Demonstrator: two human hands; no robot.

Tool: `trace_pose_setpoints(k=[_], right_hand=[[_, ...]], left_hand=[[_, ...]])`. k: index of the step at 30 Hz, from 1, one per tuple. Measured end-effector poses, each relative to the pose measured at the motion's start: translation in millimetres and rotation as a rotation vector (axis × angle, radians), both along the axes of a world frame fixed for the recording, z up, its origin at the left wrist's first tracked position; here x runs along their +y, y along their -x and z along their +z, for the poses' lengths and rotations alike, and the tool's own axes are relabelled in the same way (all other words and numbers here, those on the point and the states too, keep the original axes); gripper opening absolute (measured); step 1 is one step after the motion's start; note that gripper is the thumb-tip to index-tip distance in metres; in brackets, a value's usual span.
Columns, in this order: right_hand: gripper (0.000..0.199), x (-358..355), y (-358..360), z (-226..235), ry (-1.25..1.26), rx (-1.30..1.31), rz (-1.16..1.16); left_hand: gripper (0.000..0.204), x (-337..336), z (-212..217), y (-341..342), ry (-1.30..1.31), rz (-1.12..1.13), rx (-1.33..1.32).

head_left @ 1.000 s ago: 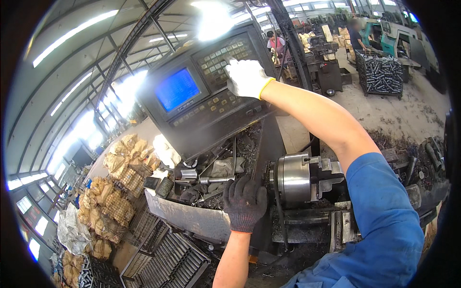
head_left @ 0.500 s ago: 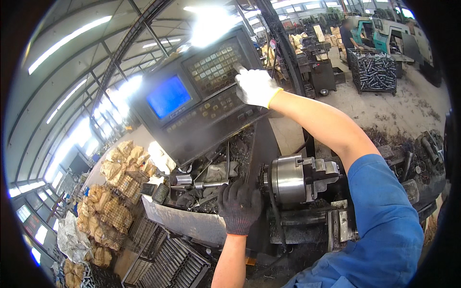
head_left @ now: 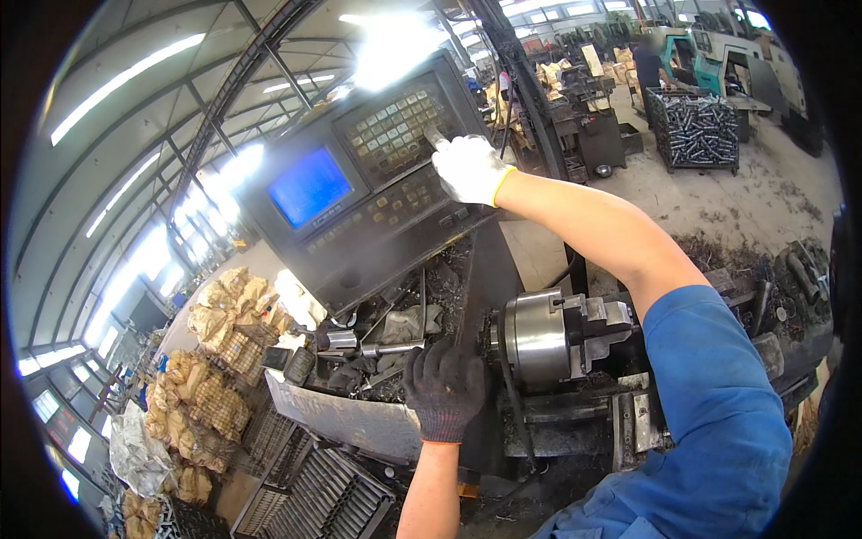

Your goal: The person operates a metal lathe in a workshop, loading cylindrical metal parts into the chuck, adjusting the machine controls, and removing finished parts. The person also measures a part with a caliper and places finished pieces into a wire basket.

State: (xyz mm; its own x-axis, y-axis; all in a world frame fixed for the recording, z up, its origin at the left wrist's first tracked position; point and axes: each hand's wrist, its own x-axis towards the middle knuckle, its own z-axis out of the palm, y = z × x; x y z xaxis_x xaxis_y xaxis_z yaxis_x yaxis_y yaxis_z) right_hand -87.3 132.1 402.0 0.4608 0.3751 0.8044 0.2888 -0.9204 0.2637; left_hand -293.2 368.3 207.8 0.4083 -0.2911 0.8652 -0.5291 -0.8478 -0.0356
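— So, where is the right hand [head_left: 469, 168]?
— White-gloved, forefinger stretched out onto the keypad [head_left: 395, 126] of the control panel [head_left: 359, 193].
— And the left hand [head_left: 444, 388]?
— Dark-gloved, fingers curled loosely below the panel, just beside the lathe chuck [head_left: 539, 337].

One head-worn fisheye view, looking down and forward over a lathe

It sits close above the person's arms, which enter from the lower edge; the control panel [head_left: 377, 189] fills the centre, the chuck [head_left: 539, 337] lies below, and edges bend toward the dark rim
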Motion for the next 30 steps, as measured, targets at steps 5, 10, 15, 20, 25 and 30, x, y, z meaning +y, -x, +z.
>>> trace_pose_setpoints(k=[5, 10, 15, 20, 25, 30], right_hand=[[0.020, -1, 2, 10, -0.063, -0.022, 0.028], [0.022, -3, 1, 24, -0.101, -0.057, 0.037], [0.023, 10, -2, 34, -0.098, -0.093, 0.071], [0.023, 16, 0, 37, -0.089, -0.019, 0.056], [0.026, 9, 5, 37, -0.142, -0.032, 0.077], [0.031, -19, -4, 45, -0.230, -0.096, 0.000]], left_hand=[[0.029, 2, -1, -1, -0.003, 0.002, 0.014], [0.029, 1, -1, -1, -0.002, 0.001, -0.008], [0.027, 1, -1, -1, 0.014, 0.000, 0.027], [0.027, 0, 2, 1, 0.011, 0.025, 0.031], [0.029, 2, -3, -1, 0.019, 0.027, 0.026], [0.030, 0, 1, 3, 0.042, 0.015, 0.024]])
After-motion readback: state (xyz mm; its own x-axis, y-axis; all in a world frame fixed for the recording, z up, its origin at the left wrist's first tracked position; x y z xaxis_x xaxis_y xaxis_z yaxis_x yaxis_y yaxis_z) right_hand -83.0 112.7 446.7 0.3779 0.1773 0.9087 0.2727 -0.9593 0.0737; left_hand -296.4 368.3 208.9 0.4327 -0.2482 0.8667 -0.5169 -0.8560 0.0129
